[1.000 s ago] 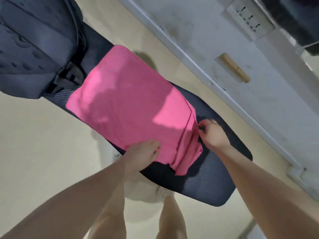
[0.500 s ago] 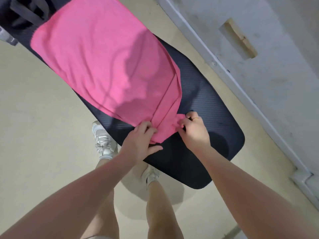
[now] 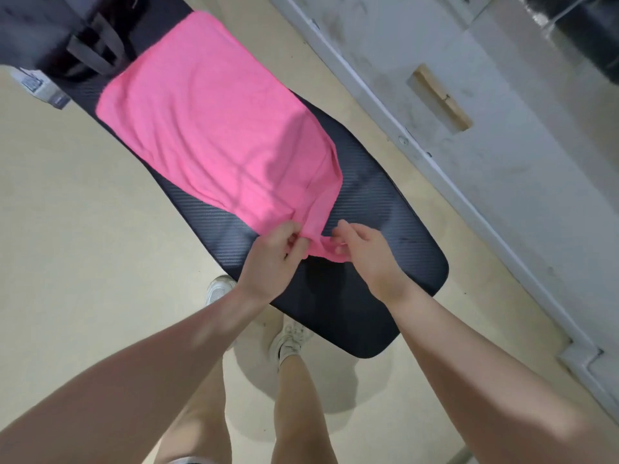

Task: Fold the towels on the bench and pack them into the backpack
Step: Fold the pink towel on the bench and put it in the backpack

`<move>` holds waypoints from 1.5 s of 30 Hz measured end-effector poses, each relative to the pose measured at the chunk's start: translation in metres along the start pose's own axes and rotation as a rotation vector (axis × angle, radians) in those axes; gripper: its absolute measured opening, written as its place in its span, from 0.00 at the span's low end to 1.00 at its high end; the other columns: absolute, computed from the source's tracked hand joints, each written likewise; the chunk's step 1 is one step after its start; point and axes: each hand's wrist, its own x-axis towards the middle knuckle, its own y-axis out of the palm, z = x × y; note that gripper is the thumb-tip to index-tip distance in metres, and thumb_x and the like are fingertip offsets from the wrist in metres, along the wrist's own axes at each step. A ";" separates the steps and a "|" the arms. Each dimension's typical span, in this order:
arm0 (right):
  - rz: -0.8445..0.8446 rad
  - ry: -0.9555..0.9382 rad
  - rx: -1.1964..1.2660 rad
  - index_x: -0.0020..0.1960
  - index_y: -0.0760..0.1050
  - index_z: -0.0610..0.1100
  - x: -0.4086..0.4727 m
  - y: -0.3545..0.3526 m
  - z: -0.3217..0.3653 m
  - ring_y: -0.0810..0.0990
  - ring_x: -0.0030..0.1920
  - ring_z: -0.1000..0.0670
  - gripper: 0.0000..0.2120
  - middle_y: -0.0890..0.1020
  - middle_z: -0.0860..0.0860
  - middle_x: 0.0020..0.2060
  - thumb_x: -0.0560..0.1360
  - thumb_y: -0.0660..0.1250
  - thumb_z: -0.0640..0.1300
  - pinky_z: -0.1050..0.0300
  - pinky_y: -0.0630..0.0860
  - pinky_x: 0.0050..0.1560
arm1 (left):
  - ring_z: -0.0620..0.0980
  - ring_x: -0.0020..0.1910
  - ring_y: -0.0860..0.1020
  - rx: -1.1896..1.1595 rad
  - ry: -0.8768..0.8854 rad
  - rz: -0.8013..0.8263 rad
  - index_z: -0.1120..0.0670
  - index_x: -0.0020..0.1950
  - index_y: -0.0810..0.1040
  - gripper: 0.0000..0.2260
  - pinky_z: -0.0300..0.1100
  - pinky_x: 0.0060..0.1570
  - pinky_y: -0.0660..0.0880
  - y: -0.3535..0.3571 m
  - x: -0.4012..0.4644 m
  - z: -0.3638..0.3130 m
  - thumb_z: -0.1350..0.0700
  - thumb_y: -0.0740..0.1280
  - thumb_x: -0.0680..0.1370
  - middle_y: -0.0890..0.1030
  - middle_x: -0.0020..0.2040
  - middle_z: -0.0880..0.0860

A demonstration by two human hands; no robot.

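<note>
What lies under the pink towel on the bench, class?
The pink towel lies flat on the black padded bench, whose ribbed surface shows around its near end. Whatever else sits beneath the towel is covered. Both hands hold its near corner.

You have one view only, the head camera, worn high and looking steeply down and forward over your own arms, so nothing is shared with a second view. It is wide-angle: straight edges bow towards the frame borders. The frame sits rolled, so the bench runs diagonally from upper left to lower right. Where your left hand and right hand meet on the pink towel lies just below frame centre, close to the lens. Beyond that grip, far along the bench, the backpack is cut by the top-left corner. Below the grip you see your legs and shoes; to its right, the wall base
</note>
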 end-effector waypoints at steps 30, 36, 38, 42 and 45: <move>-0.214 0.052 0.901 0.45 0.73 0.43 -0.019 -0.025 0.041 0.78 0.37 0.54 0.08 0.79 0.49 0.38 0.78 0.58 0.35 0.64 0.79 0.37 | 0.42 0.32 0.68 -0.005 -0.275 -0.154 0.54 0.46 0.68 0.02 0.35 0.33 0.64 -0.027 -0.030 0.012 0.58 0.57 0.79 0.71 0.33 0.47; -0.315 0.109 0.526 0.41 0.73 0.46 -0.001 -0.037 -0.001 0.72 0.35 0.53 0.11 0.76 0.50 0.37 0.77 0.59 0.33 0.62 0.72 0.39 | 0.48 0.33 0.71 0.355 -0.029 0.190 0.53 0.47 0.72 0.07 0.43 0.36 0.67 -0.048 -0.041 0.005 0.49 0.62 0.78 0.72 0.32 0.46; -0.332 0.138 0.413 0.41 0.73 0.44 0.004 -0.044 -0.017 0.71 0.32 0.53 0.11 0.75 0.50 0.34 0.76 0.59 0.31 0.62 0.70 0.35 | 0.52 0.40 0.75 0.618 0.060 0.387 0.54 0.49 0.71 0.09 0.46 0.40 0.70 -0.034 -0.037 0.004 0.49 0.58 0.80 0.76 0.40 0.48; -0.413 0.159 0.172 0.34 0.72 0.46 0.018 -0.062 -0.053 0.72 0.33 0.48 0.13 0.75 0.48 0.30 0.70 0.61 0.30 0.53 0.73 0.37 | 0.57 0.51 0.76 1.043 0.128 0.727 0.57 0.59 0.67 0.09 0.47 0.40 0.68 0.019 -0.032 0.008 0.59 0.56 0.79 0.75 0.54 0.55; -0.512 0.181 0.077 0.33 0.71 0.48 0.025 -0.072 -0.071 0.73 0.33 0.49 0.13 0.76 0.51 0.30 0.69 0.61 0.32 0.56 0.73 0.38 | 0.58 0.52 0.77 1.127 0.131 0.843 0.58 0.62 0.67 0.15 0.48 0.40 0.69 0.058 -0.034 0.003 0.67 0.57 0.75 0.75 0.55 0.56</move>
